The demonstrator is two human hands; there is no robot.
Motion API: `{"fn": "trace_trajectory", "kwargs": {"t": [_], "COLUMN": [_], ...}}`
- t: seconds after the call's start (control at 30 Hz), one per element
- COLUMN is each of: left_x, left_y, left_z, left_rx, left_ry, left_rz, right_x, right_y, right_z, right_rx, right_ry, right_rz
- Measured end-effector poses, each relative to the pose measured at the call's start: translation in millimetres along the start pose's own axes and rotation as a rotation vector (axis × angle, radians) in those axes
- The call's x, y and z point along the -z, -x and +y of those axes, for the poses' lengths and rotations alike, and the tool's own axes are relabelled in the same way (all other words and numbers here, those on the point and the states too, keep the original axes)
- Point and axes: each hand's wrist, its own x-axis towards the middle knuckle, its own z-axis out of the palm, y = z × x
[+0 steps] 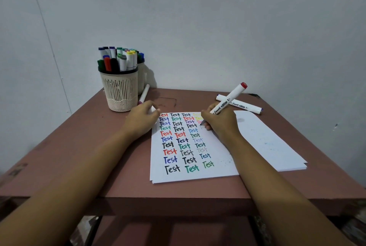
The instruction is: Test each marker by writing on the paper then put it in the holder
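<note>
Many markers (118, 59) upright in cream holder (120, 91); right hand (219, 122) grips red-ended marker (231, 97).

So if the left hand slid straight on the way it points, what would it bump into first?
Probably nothing soon: past the left hand lies bare reddish-brown table, then the grey wall. The cream slotted marker holder stands off to its left, though depth is unclear.

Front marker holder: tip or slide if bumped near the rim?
Probably tips: markers stand well above the holder rim, so it looks top-heavy. Slotted walls suggest light plastic; a low push likely slides it on the table.
</note>
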Motion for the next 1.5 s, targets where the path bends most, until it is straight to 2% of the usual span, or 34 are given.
{"fn": "trace_trajectory", "kwargs": {"t": [0.23, 0.6, 0.77, 1.0, 1.4, 1.5], "left_x": [0.6, 0.9, 1.0, 0.4, 1.1, 1.0], "left_y": [0.7, 0.9, 0.4, -0.1, 0.5, 1.2], "left_z": [1.0, 1.2, 0.1, -1.7, -1.1, 0.1], "left_rx": [-0.004, -0.021, -0.018, -0.017, -0.027, -0.035], "left_ry": [0.000, -0.006, -0.010, -0.015, -0.013, -0.021], "left_rz": [-0.006, -0.021, -0.017, -0.029, -0.029, -0.028], "right_x": [-1.8, -2.9, -1.3, -1.3, -0.9, -0.8], "right_y": [-2.4, 0.8, 0.9, 1.2, 0.4, -0.6], "right_z": [0.2, -0.5, -1.3, -0.8, -0.2, -0.1], "right_rx": [-0.034, 0.026, 0.004, 0.040, 0.009, -0.019], "right_ry": [0.046, 0.089, 0.084, 0.130, 0.124, 0.094], "right_rz": [-0.039, 0.052, 0.008, 0.100, 0.067, 0.103]}}
